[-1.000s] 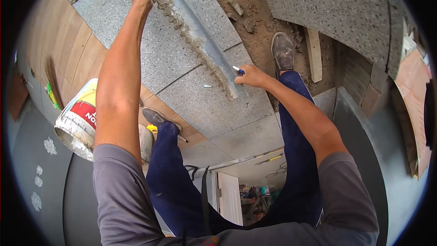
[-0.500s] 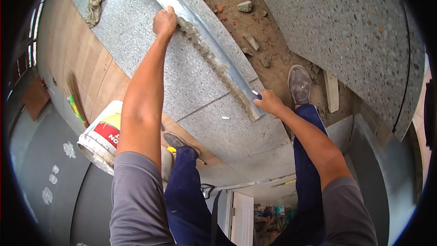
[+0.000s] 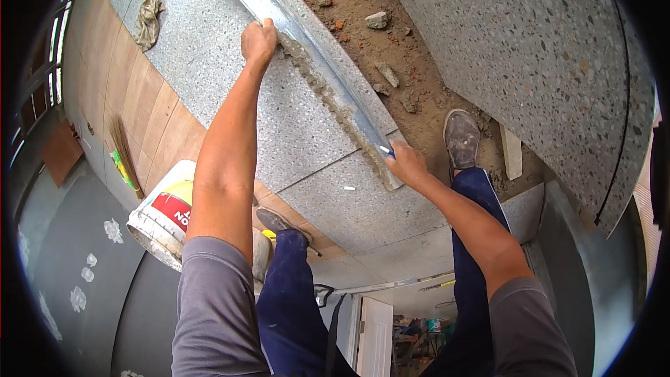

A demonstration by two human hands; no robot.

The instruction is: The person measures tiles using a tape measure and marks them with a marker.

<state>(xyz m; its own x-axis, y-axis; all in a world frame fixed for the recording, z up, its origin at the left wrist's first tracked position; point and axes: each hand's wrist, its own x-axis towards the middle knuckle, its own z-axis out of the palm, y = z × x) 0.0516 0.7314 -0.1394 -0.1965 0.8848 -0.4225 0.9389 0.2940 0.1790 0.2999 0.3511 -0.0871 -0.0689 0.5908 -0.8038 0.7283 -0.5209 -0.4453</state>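
A long metal straightedge (image 3: 307, 45) lies diagonally over the grey speckled tiles (image 3: 307, 132), with rough mortar (image 3: 328, 98) crusted along its near side. My left hand (image 3: 259, 42) is closed on that edge, up toward the far part of the bar. Near the bar's close end, my right hand (image 3: 407, 165) grips a blue pen (image 3: 389, 153), its white tip pointing up-left over the metal. A small white piece (image 3: 349, 188), like a pen cap, rests on the tile to the left of the right hand.
Bare soil with stones (image 3: 377, 20) runs beyond the straightedge, beside a large speckled slab (image 3: 516, 49). At left are a white bucket (image 3: 150, 227), a broom (image 3: 124, 150) and a crumpled rag (image 3: 148, 21). My shoes (image 3: 462, 141) stand on soil and tile.
My right hand and the pen have shifted slightly left, so the tip now overlaps the metal. My left hand keeps its hold; the whole view has shifted a little.
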